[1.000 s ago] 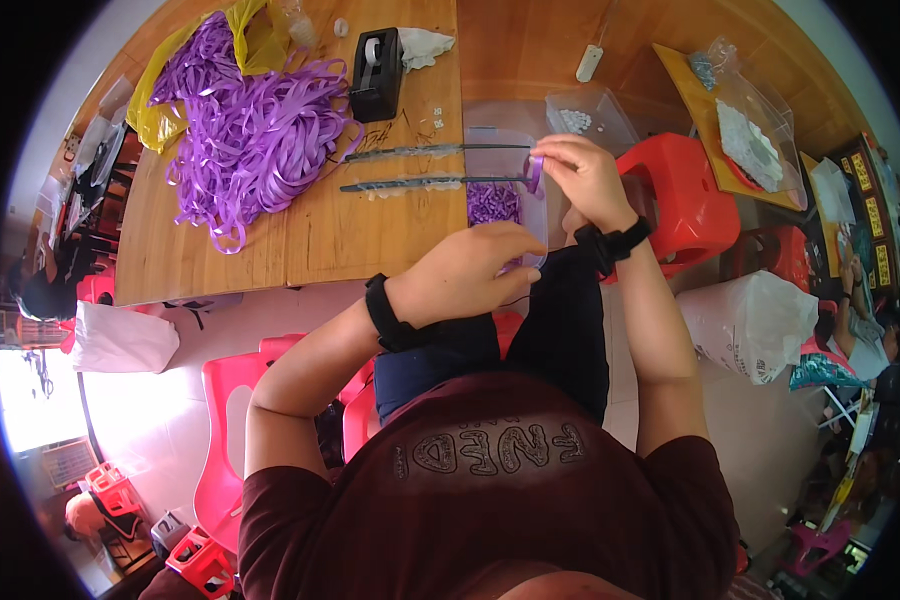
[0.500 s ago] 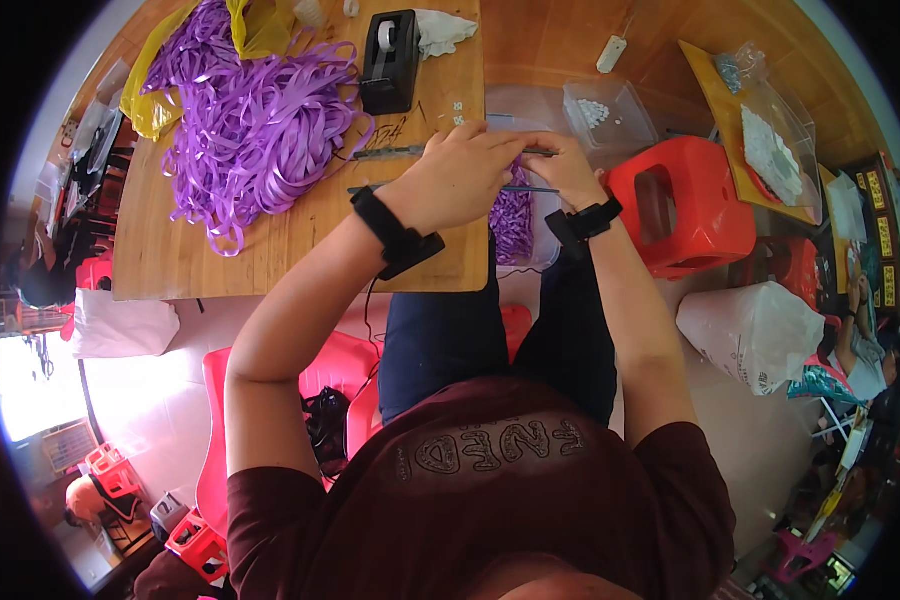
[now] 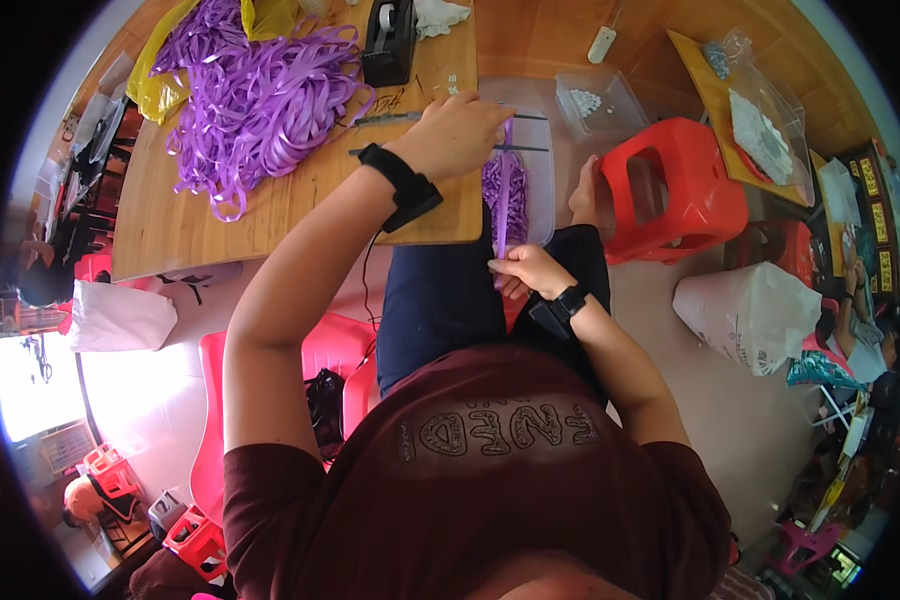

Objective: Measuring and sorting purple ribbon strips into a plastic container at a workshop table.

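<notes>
Left hand palm-down over right edge of desk, grip I can't tell | right hand pinches purple ribbon | red stool beyond that edge

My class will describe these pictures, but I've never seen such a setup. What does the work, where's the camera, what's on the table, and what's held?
No machine here: a person works bare-handed. The view is from a fisheye camera worn on the head, looking down, so straight edges bend. On the wooden table lie a purple ribbon pile, a yellow bag and a black tape dispenser; two dark rods jut past its edge. The right hand pinches a ribbon strip near its lower end; the left hand is by its upper end, its grip unclear.
</notes>
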Tool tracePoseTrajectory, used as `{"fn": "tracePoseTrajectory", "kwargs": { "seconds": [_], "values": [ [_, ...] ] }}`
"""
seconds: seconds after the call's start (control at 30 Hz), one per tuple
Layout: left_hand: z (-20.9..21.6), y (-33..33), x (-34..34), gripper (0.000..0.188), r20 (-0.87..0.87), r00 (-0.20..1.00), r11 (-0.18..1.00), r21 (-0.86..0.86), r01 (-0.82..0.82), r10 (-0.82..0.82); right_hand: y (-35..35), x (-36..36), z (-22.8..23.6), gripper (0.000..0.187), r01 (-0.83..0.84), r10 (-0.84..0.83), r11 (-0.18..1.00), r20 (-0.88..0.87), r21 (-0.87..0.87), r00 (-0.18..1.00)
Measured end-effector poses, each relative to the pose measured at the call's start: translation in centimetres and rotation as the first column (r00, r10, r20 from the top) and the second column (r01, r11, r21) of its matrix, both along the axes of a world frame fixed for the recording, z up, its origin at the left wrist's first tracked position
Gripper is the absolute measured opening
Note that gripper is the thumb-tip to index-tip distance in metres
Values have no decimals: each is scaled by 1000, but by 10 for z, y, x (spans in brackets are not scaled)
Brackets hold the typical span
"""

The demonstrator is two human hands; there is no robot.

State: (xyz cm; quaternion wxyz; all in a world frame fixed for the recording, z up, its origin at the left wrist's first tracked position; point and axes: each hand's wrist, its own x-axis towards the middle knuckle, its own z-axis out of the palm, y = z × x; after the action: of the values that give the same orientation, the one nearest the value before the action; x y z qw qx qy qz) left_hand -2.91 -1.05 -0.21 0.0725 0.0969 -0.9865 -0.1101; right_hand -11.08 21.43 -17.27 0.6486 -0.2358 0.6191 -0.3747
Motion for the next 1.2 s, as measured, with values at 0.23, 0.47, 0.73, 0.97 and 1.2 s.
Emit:
{"fn": "tracePoseTrajectory", "kwargs": {
  "seconds": [0.23,0.47,0.73,0.97,1.2],
  "values": [
    [3,37,26,34,-266,959,992,60,115,-95,25,19,15,33,-6,10,1000,138,-28,990],
    [-96,140,115,24,-50,956,668,726,-163,288,48,35,41,30,-28,52,991,186,-129,981],
    [-93,152,114,24,47,920,237,960,-149,390,66,24,27,31,221,-168,973,454,-66,875],
    [-70,164,129,26,61,905,336,917,-217,420,61,38,25,31,56,-62,997,138,48,989],
    [-104,158,121,27,41,963,522,834,-180,265,62,41,37,26,-58,55,997,53,59,997]
  ]
}}
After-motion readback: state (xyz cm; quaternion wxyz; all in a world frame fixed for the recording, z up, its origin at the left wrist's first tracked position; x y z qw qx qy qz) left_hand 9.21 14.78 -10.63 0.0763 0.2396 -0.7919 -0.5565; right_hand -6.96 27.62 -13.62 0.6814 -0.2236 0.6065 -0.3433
